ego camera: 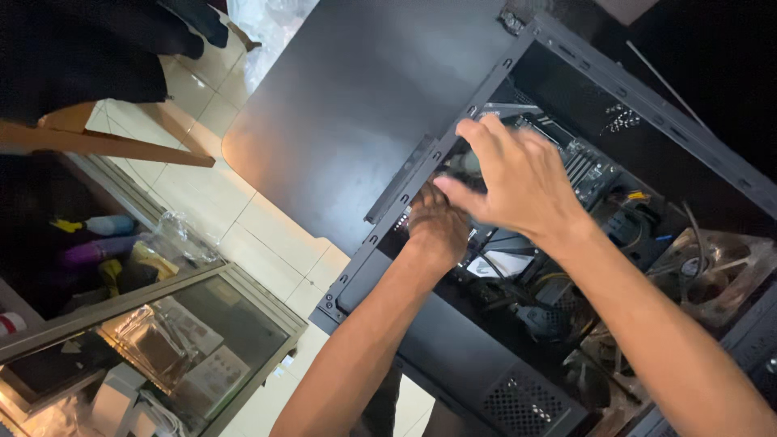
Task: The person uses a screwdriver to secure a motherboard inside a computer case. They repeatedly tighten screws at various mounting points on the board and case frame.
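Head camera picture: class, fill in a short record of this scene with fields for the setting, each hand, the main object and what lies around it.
Setting: tiled floor, seen from above
Main object: open black computer case with cables and a clear fan inside
Left hand: reaching into the case by its frame edge; what it grips is hidden
Right hand: fingers spread, blurred, above the left hand over the opening
Side panel: dark, flat, beside the opening
Nearby: glass cabinet holding packets and bottles

Lower left of you, clear plastic packets [154,344] and white boxes [113,400] lie inside the glass-topped display cabinet [243,283]
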